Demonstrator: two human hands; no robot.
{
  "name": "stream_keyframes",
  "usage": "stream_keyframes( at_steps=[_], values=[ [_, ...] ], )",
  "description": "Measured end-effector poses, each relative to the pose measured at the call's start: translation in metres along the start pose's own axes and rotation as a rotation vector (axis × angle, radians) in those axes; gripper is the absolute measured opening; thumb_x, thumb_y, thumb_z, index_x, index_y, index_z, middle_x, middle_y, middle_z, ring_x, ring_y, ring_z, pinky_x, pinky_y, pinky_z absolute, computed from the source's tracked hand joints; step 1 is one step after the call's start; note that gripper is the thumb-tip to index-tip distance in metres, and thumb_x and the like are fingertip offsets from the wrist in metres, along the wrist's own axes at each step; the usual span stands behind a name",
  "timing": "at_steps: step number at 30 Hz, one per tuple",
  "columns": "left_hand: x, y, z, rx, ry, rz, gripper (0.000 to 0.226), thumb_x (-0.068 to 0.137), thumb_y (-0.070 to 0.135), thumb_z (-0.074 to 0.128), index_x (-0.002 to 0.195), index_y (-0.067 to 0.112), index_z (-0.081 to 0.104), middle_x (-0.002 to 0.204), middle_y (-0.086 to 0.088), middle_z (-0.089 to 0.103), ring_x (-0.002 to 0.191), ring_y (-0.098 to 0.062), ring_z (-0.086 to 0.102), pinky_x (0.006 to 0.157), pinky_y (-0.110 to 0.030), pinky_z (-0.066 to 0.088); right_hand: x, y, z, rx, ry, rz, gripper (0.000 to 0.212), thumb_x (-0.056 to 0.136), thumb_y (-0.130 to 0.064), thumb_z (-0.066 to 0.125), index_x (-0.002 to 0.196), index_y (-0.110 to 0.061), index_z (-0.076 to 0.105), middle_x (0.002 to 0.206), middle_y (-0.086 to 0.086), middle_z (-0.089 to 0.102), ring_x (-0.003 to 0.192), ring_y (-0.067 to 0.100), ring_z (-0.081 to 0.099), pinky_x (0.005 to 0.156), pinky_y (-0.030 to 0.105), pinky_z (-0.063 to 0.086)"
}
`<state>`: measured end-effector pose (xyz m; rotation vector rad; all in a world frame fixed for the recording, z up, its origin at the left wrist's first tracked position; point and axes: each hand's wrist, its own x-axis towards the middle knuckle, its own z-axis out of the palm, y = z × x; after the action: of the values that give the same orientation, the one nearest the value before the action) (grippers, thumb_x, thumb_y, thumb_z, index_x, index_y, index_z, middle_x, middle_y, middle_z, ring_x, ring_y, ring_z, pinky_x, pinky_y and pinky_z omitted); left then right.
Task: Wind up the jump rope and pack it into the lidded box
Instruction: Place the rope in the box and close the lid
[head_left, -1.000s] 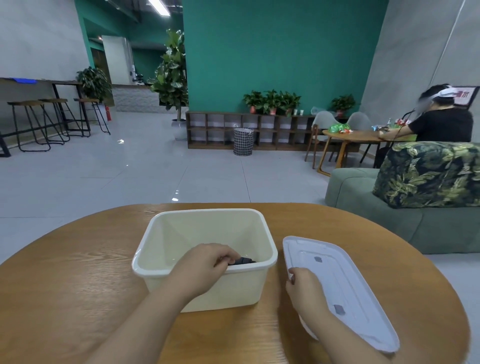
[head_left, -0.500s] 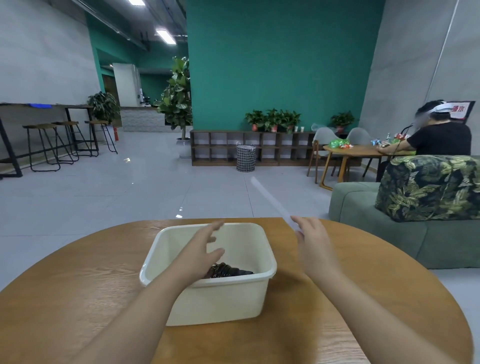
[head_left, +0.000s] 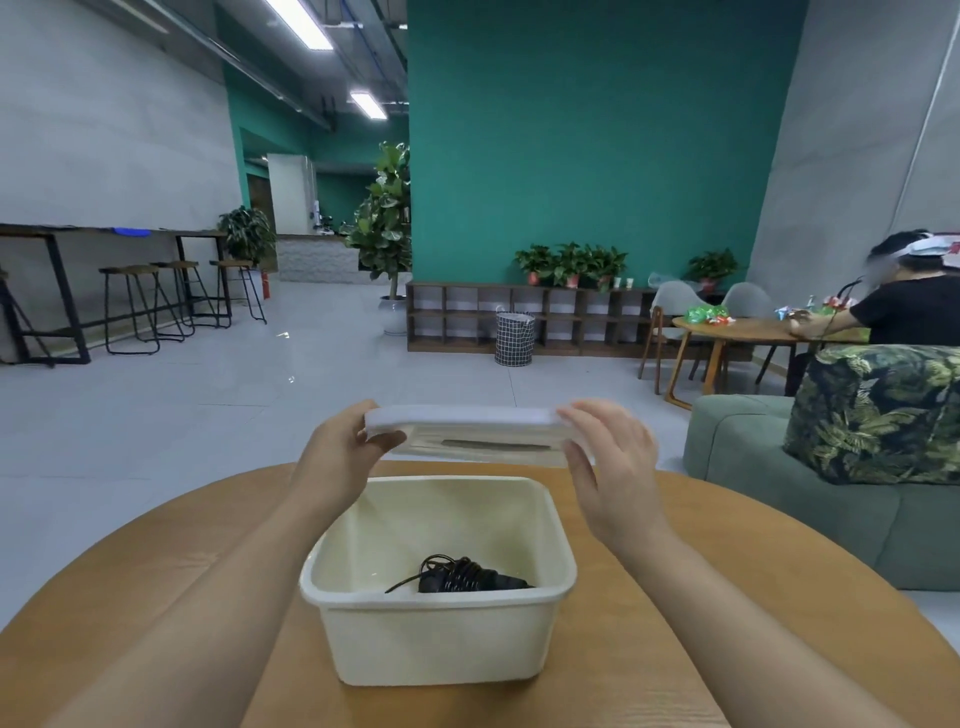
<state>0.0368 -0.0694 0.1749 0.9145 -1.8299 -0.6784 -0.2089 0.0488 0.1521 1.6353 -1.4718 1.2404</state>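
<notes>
So, lid in the air, rope in the box

Okay, the jump rope (head_left: 457, 576) is black, wound into a tight bundle with one loose end poking out to the left. It's lying on the bottom of the cream box (head_left: 439, 636), toward the near wall. The box sits open on the round wooden table (head_left: 675, 597), roughly in the middle.

Both hands are holding the white lid (head_left: 467, 434) up above the far edge of the box, not touching it. The left hand (head_left: 343, 457) has fingers and thumb pinched on the lid's left end. The right hand (head_left: 610, 467) has fingers spread along the right end, looks like it's pressing against the lid's edge.

Plenty of bare table on both sides of the box. A green sofa (head_left: 831, 499) with a leafy cushion (head_left: 878, 415) sits off to the right, well apart.
</notes>
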Motion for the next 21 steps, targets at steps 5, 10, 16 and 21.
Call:
stream_keyframes(
  at_steps=[5,10,16,21],
  values=[
    [0.002,-0.01,-0.018,-0.166,-0.001,-0.042,0.015,0.083,0.007,0.062,0.086,0.022,0.065,0.082,0.008,0.073,0.085,-0.016,0.063,0.081,-0.033,0.045,0.0,0.006,0.004,0.31,-0.178,0.645,0.065,0.093,-0.028,0.054,0.148,-0.023,0.02,0.154,-0.005,0.027,0.143,0.013,0.021,0.117,0.042,0.021],
    [0.009,-0.015,-0.023,-0.342,0.084,-0.125,0.006,0.084,0.017,0.064,0.087,0.022,0.061,0.083,0.005,0.071,0.086,-0.024,0.064,0.079,-0.041,0.052,0.0,0.004,0.016,0.718,-0.188,0.814,0.051,0.097,-0.014,0.045,0.144,-0.021,0.024,0.147,-0.008,0.031,0.135,0.005,0.03,0.111,0.032,0.03],
    [0.01,-0.037,-0.016,-0.249,0.239,-0.312,0.052,0.085,0.028,0.062,0.128,0.017,0.034,0.119,-0.005,0.055,0.109,-0.025,0.055,0.092,-0.042,0.045,0.0,0.0,0.025,0.658,-0.316,0.806,0.059,0.091,-0.009,0.055,0.144,-0.025,0.031,0.138,-0.011,0.043,0.124,0.012,0.046,0.102,0.033,0.041],
    [0.002,-0.058,-0.006,-0.177,0.046,-0.38,0.039,0.084,0.008,0.058,0.121,0.016,0.049,0.113,-0.001,0.06,0.1,-0.02,0.056,0.078,-0.031,0.048,-0.016,0.01,0.034,0.596,-0.372,0.889,0.053,0.093,-0.006,0.048,0.144,-0.018,0.037,0.145,-0.004,0.045,0.125,0.008,0.043,0.1,0.026,0.037]
  ],
)
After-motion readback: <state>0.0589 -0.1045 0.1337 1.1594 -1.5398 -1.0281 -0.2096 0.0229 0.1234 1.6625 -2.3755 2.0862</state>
